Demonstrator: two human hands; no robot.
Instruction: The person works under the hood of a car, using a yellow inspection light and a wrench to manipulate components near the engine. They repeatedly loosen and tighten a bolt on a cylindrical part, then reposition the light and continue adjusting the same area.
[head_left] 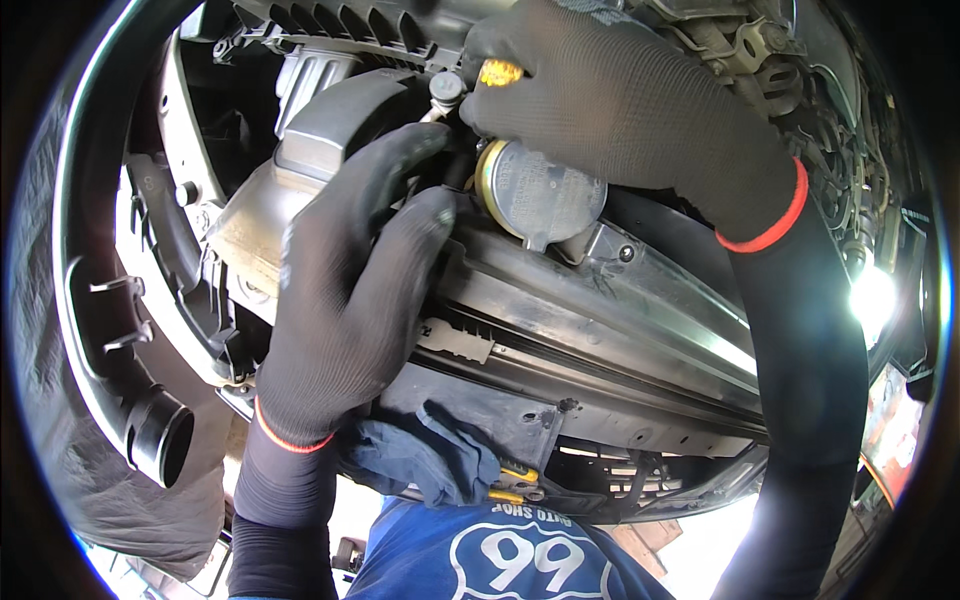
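Observation:
My right hand (560,100), in a black glove with red cuff, wraps round a yellow handle (500,73) at the top centre; the rest of that item is hidden. Just below it is a round cap (541,196) with a yellow rim. My left hand (338,295), gloved alike, is open with bent fingers and thumb apart, just left of that cap and below a small silver fitting (446,92). It lies over the right side of a dark plastic housing (335,115) in an engine bay.
A curved black duct (88,270) runs down the left. A long metal crossmember (600,300) spans the middle. Below it lie a blue cloth (425,460) and yellow-handled pliers (515,485). A bright work light (872,298) shines at the right, below metal engine parts (750,55).

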